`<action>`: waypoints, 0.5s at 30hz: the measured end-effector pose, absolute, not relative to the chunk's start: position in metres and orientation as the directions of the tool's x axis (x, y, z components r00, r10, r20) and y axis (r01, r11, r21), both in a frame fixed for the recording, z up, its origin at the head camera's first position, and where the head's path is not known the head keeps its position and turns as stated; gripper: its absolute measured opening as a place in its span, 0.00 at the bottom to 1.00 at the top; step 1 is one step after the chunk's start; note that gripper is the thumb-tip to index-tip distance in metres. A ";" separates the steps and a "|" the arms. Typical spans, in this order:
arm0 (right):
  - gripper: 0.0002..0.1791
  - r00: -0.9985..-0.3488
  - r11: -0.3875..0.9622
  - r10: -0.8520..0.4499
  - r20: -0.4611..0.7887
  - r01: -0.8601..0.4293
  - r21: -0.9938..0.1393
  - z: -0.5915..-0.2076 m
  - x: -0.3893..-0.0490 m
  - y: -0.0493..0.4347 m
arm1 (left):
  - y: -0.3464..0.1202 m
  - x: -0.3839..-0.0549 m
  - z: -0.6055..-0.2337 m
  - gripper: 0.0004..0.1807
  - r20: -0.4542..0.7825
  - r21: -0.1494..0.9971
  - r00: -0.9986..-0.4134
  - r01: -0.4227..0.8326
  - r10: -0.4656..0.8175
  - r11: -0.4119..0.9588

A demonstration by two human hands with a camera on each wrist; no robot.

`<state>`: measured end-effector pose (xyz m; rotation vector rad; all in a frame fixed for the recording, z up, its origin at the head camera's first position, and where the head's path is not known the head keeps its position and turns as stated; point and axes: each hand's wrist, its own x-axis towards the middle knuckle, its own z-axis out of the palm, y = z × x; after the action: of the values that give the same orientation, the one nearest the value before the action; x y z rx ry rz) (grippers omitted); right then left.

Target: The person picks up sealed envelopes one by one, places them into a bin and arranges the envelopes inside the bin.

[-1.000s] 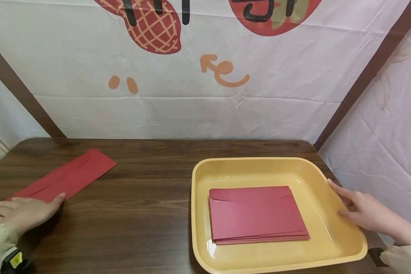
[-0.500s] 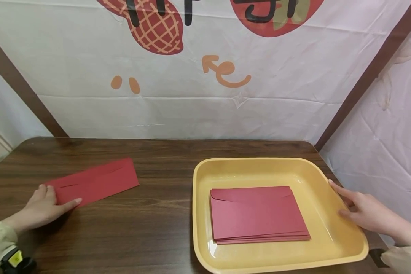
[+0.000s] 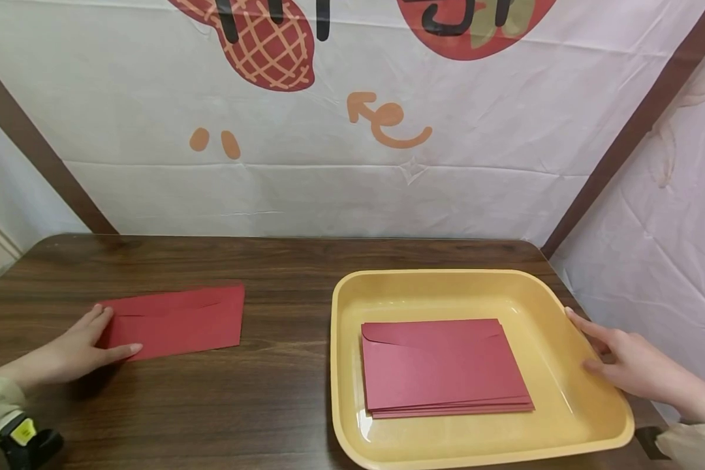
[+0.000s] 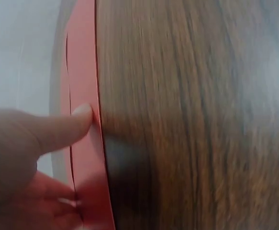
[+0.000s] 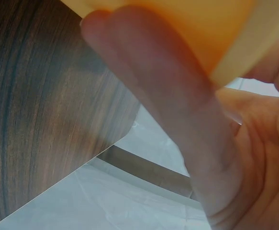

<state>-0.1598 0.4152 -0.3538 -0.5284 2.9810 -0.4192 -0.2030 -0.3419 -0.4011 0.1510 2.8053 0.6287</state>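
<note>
One red envelope (image 3: pixel 182 320) lies at the left of the table, flap slits facing up. My left hand (image 3: pixel 76 349) grips its left end, thumb on the near edge and fingertips toward the far corner. In the left wrist view the thumb presses the envelope (image 4: pixel 84 72) close to its long edge. At the right, my right hand (image 3: pixel 634 365) holds the side of a yellow tray (image 3: pixel 435 281), thumb over the rim. From the right wrist, straight fingers (image 5: pixel 163 72) run along the outside of the tray. A stack of red envelopes (image 3: pixel 440 365) lies inside the tray.
Brown wood-grain table (image 3: pixel 270 391) spreads between the left envelope and the tray. Behind it hangs a white printed cloth (image 3: pixel 305 196), with another along the right side. The tray sits near the table's right edge.
My left hand has drawn the envelope rightward and turned it from a slant to nearly level with the table's back edge. My right hand and the tray have stayed put.
</note>
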 end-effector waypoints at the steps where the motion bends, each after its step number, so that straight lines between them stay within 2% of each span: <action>1: 0.48 -0.937 0.904 -0.347 -0.034 -0.325 -0.279 -0.354 -0.160 0.415 | -0.343 -0.203 -0.401 0.54 -0.227 0.438 -0.960 0.053 0.167 0.898; 15: 0.48 -0.936 0.906 -0.351 -0.009 -0.337 -0.257 -0.355 -0.159 0.414 | -0.326 -0.193 -0.402 0.50 -0.172 0.450 -0.961 0.117 0.215 0.885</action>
<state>-0.1590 0.4145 -0.3546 -0.5443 3.0130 -0.3911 -0.1932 -0.3259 -0.4017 0.2535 2.8364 0.6574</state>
